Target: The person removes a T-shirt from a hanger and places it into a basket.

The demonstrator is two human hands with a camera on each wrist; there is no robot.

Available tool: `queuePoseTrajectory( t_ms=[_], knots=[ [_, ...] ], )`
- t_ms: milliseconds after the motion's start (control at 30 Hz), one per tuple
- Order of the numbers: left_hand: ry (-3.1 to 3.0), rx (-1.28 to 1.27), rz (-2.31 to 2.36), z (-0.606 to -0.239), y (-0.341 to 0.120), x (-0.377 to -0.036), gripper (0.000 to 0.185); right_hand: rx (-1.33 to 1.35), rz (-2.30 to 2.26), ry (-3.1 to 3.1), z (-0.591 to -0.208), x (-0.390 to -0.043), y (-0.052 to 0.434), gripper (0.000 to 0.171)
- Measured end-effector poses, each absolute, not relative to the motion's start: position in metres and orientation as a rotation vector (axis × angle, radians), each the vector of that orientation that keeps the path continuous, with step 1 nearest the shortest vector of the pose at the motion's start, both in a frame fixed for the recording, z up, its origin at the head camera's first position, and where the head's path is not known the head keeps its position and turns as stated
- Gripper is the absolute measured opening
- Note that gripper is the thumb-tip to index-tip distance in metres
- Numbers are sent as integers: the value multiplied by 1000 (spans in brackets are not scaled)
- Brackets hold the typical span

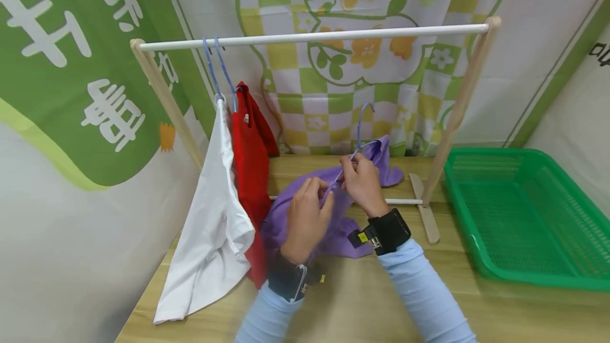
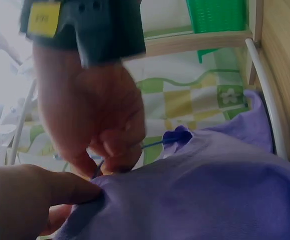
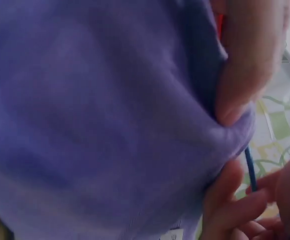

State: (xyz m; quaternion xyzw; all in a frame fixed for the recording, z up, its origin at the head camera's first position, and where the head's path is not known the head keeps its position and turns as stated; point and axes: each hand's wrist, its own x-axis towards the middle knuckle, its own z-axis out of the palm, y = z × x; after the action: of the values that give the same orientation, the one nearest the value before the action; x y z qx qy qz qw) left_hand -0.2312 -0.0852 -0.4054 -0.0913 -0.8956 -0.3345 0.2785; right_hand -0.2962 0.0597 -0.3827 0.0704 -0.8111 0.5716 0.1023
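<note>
A purple garment (image 1: 286, 210) lies bunched on the wooden table under the clothes rack, with a blue wire hanger (image 1: 363, 120) partly inside it and its hook standing up. My left hand (image 1: 324, 195) grips a fold of the purple cloth near the collar. My right hand (image 1: 350, 165) pinches the hanger wire just above the cloth. In the left wrist view the right hand (image 2: 102, 167) pinches the blue wire (image 2: 157, 144) beside the purple garment (image 2: 209, 190). The right wrist view is filled by purple cloth (image 3: 85, 115) with the blue wire (image 3: 249, 170) at its edge.
A white garment (image 1: 209, 216) and a red garment (image 1: 250, 142) hang on blue hangers at the left end of the rack's white rod (image 1: 333, 35). A green plastic basket (image 1: 524, 210) sits on the table at the right. Printed fabric hangs behind.
</note>
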Motion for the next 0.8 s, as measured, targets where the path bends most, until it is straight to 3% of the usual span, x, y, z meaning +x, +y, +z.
queuePoseTrajectory(
  t_ms=[200,400,500,667,800],
  knots=[
    [-2316,-365,-783,-404,-70,-220,10,114,1788,-2324,-372,-313,69,39],
    [-2302,-532,-659,-392,-63,-198,13,26,1596,-2390,-361,-345,94,47],
    [-2357,-595,-620,-387,-66,-191,14,22,1818,-2339,-357,-355,113,45],
    [-2443,-523,-704,-392,-78,-207,9,113,2206,-2291,-350,-338,130,34],
    [-2441,-377,-858,-404,-89,-231,4,241,2123,-2429,-341,-303,132,42]
  ],
)
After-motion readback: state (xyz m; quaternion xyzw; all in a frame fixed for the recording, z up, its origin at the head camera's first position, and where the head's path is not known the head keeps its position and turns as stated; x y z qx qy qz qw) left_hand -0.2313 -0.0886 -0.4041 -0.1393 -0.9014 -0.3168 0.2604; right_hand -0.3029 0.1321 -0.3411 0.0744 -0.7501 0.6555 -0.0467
